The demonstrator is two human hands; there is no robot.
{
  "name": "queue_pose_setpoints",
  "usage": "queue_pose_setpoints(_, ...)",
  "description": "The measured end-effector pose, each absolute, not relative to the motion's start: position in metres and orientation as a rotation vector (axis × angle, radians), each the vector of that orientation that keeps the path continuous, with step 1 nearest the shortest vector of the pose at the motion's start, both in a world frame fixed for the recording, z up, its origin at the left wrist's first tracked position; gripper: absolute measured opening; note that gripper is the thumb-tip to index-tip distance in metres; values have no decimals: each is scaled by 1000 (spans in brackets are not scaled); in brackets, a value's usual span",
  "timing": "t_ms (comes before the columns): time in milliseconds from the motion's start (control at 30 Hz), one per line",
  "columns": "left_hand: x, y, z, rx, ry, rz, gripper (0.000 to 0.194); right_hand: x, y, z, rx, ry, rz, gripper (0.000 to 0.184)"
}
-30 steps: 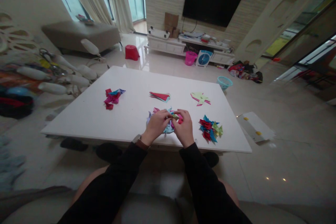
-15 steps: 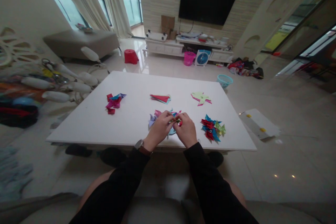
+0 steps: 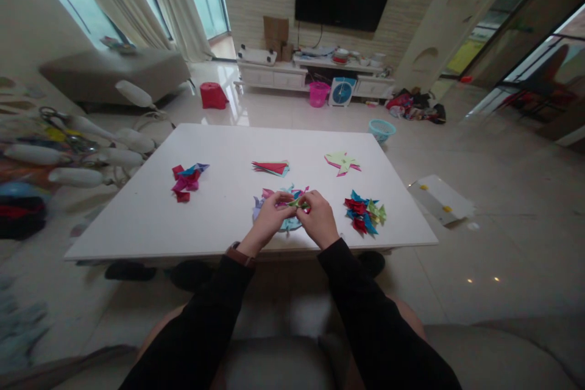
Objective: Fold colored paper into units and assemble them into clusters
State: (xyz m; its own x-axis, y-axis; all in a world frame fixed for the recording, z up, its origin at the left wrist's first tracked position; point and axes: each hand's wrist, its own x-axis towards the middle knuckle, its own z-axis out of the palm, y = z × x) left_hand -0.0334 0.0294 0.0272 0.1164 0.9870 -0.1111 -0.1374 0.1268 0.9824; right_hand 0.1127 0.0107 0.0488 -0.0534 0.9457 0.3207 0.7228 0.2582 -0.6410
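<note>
Over the near middle of the white table [image 3: 219, 219], my left hand [image 3: 272, 216] and my right hand [image 3: 319, 217] meet, both closed on a small green folded paper piece [image 3: 298, 202]. My fingers cover much of it. Beneath and behind my hands lies a pile of lilac, pink and light blue folded papers [image 3: 287, 225]. To the right is a heap of red, blue and green folded papers [image 3: 365, 213]. Farther back are a stack of red and pale folded papers [image 3: 273, 167] and some light green and pink pieces [image 3: 342, 162].
At the table's left lies a cluster of red, magenta and blue folded papers [image 3: 186, 180]. Beyond the table stand a red stool [image 3: 213, 95], a pink bin [image 3: 319, 94] and a light blue basket [image 3: 382, 129]. A floor-standing white board [image 3: 442, 200] is at the right.
The view has shifted slightly. My fingers have moved a little, and more of the green paper piece now shows between them. The piles on the table look the same.
</note>
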Motion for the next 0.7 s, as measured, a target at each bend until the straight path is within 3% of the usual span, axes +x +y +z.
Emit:
queue_pose_setpoints(433,-27,29,29,1063,1139,1044,42,166,21,37,-1698,-1965,165,11)
queue_pose_setpoints(700,-36,35,32,1051,1195,1007,34,275,33,28,-2474,-1597,134,24)
